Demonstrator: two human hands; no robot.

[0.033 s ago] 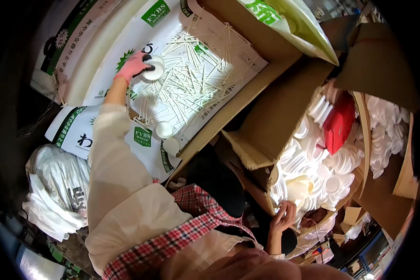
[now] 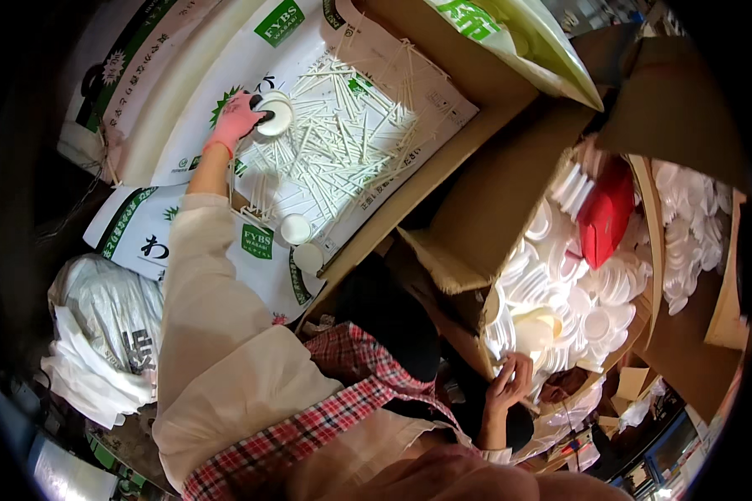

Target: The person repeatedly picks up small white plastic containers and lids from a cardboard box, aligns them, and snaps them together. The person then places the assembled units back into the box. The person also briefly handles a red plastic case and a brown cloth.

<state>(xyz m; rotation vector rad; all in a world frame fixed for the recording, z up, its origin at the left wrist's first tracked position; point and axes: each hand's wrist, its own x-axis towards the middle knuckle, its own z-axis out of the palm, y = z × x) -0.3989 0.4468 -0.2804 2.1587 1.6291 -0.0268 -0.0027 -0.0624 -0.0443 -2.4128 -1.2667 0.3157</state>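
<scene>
My left hand (image 2: 241, 119), in a pink glove with dark fingertips, reaches to the upper left over a white sheet with green printing. Its fingers close on the edge of a white round shallow dish (image 2: 276, 118), which overlaps another pale round piece. Beside it lie many loose white sticks (image 2: 338, 146). Two more white round pieces (image 2: 295, 229) rest lower down, by the sheet's edge. At lower right my bare right hand (image 2: 510, 382) has curled fingers close to the rim of a cardboard box; what they hold, if anything, I cannot make out.
The cardboard box (image 2: 497, 225) at right holds many white plastic round pieces (image 2: 572, 301) and a red packet (image 2: 606, 215). A pale green bag (image 2: 536, 48) stands at the back. A white plastic bag (image 2: 104, 321) lies at left.
My left hand has shifted only slightly, its fingers still on the round dish. My right hand keeps its place by the box, its fingers a little more curled.
</scene>
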